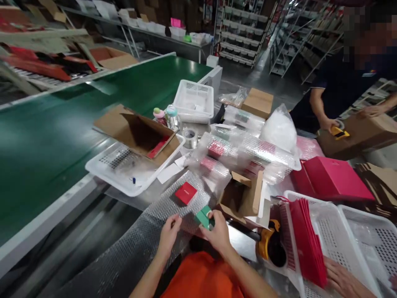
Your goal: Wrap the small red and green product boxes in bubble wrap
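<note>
My right hand (218, 232) grips a small green box (203, 216) at the near edge of a sheet of bubble wrap (145, 236). My left hand (170, 236) pinches the bubble wrap just left of the box. A small red box (185, 193) lies flat on the wrap a little farther out. An open brown carton (243, 198) stands right of my right hand.
A green conveyor belt (56, 136) runs along the left. White baskets (338, 244) with red paper bags (305, 244) sit at the right, with a yellow tape dispenser (266, 244) beside them. Another person's hand (343, 281) rests on a basket. A co-worker (338, 95) handles a carton at the far right.
</note>
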`<state>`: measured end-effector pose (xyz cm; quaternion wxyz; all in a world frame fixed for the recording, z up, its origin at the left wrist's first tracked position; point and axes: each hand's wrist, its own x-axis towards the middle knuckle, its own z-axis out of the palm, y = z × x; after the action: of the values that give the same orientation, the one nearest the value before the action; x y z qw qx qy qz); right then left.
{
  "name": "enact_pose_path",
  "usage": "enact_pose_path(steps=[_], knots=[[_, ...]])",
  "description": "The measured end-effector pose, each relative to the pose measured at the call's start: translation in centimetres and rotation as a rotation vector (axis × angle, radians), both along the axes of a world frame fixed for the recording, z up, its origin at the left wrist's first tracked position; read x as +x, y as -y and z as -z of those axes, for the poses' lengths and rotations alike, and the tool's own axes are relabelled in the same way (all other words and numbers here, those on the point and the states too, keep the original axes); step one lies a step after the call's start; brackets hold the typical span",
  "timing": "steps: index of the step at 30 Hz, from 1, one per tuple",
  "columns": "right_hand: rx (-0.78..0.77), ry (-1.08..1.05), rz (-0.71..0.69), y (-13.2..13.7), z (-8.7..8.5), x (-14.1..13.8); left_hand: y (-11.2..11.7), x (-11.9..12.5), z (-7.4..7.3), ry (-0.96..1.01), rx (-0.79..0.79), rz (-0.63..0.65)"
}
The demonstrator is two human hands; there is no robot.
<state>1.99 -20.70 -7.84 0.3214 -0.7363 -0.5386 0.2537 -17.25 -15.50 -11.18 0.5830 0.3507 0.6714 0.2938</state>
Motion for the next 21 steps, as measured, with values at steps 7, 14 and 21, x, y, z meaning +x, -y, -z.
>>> enact_pose_path(steps=[7,14,21], knots=[[0.091,-0.077,-0.02,-4.9,0.8,-0.8,-3.7,-0.9,3.4,-0.903,0.395,0.672],[0.233,0.164,-0.182,-12.8,2.0,-5.4,-3.8,-0.6,4.8,-0.917,0.301,0.806],[0.097,0.356,-0.278,-14.7,5.0,-5.7,-3.5,-0.5,4.9,-0.834,0.259,0.767]])
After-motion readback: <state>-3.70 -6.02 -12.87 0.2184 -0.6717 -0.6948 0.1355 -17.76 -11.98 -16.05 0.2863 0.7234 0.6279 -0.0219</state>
